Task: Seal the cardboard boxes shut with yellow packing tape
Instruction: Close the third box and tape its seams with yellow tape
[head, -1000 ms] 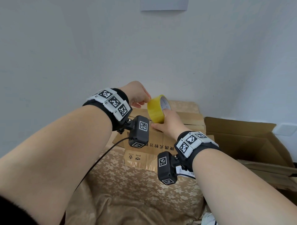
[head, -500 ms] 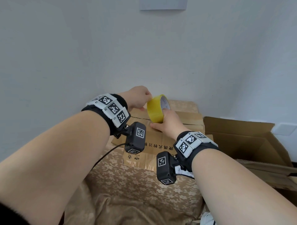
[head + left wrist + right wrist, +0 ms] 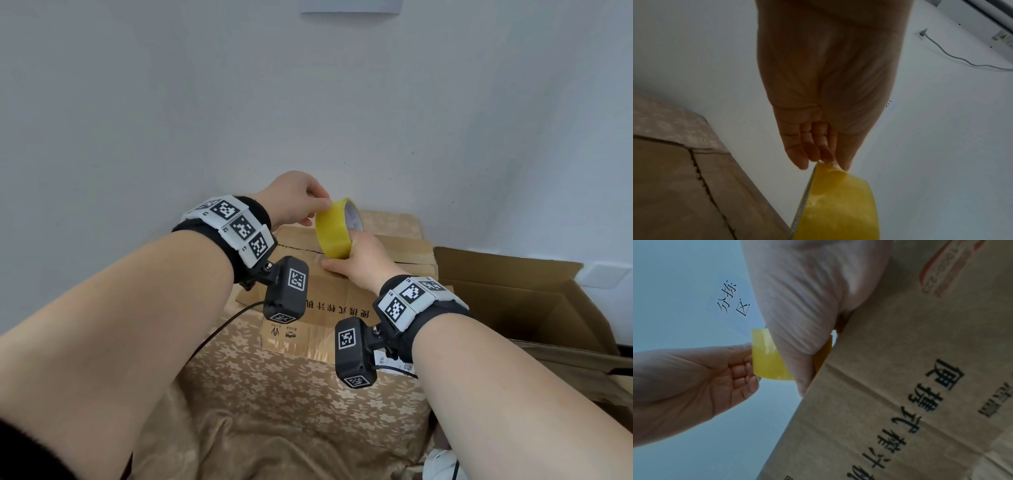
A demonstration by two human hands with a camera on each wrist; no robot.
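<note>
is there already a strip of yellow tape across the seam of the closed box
No, the flap seam on the closed cardboard box is bare, and the yellow tape roll sits in the right hand.

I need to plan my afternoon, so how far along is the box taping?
Barely begun. Done: the closed box has its flaps folded down, seam untaped. In hand: the right hand holds the tape roll on it while the left hand pinches the roll's edge. Left: taping this seam, then the open box.
</note>
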